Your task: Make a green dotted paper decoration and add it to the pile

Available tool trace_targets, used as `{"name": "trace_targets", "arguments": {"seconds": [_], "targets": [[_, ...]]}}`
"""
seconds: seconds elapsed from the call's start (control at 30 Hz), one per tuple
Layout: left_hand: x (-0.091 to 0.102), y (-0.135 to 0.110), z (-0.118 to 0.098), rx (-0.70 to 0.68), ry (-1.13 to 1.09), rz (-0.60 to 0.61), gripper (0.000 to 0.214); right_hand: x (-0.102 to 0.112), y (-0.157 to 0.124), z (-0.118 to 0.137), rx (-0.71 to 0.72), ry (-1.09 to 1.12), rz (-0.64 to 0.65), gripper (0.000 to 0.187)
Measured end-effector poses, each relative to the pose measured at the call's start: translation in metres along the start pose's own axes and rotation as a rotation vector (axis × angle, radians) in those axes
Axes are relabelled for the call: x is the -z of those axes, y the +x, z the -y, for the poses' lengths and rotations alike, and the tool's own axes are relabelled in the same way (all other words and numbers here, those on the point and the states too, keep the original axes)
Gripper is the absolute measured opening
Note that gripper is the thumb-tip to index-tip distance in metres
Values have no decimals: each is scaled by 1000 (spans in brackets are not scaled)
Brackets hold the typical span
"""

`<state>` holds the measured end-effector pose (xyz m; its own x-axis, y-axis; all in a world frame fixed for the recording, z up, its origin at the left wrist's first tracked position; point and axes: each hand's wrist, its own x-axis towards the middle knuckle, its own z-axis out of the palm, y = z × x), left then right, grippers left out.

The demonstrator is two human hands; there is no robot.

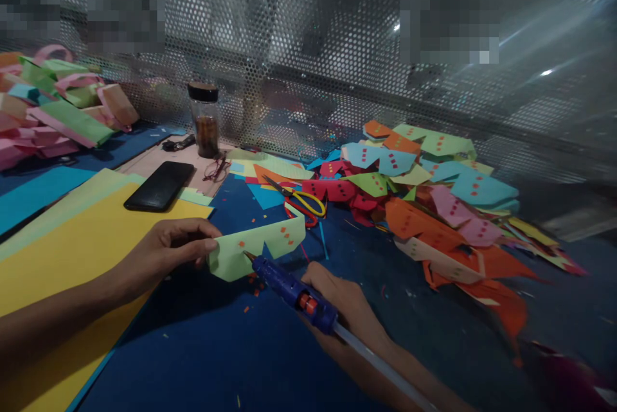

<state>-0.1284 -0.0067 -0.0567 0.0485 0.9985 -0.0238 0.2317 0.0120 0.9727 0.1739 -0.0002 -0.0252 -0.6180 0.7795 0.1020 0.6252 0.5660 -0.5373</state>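
Between thumb and fingers, my left hand [178, 248] pinches the left end of a pale green paper cutout [250, 245]. The cutout has a notch in its lower edge and small orange squares stuck on its face. My right hand [337, 296] is wrapped round a blue glue gun [289, 286], with a long clear glue stick [380, 364] coming out of its back. The gun's nozzle is at the paper, close to the single orange square on the left half; whether it touches, I cannot tell. Tiny orange paper squares [247, 309] lie on the blue table below.
Scissors [294, 197] with yellow and red handles lie behind the cutout. To the right is a heap of coloured paper cutouts [371, 190]. A phone [160, 186] rests on the left by yellow sheets [62, 270]; a jar [205, 123] stands before a perforated metal screen [270, 45]. Folded paper pieces [72, 119] pile up far left.
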Motion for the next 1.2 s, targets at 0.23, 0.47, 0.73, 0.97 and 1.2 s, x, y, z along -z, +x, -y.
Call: {"name": "trace_targets", "arguments": {"seconds": [0.23,0.47,0.73,0.97,1.2], "targets": [[0,1,-2,-20,15,-2,26,1,-1,1,-43,37,11,14],[1,1,-5,-33,-28,0,20,1,0,1,-89,174,4,17],[0,1,-5,-13,-74,-5,20,-3,-2,2,-167,307,-55,22],[3,1,0,-6,-98,-20,20,-13,-17,-20,-279,245,-53,26],[8,2,-4,-47,-153,-66,15,-3,-18,-26,-289,227,15,29]]}}
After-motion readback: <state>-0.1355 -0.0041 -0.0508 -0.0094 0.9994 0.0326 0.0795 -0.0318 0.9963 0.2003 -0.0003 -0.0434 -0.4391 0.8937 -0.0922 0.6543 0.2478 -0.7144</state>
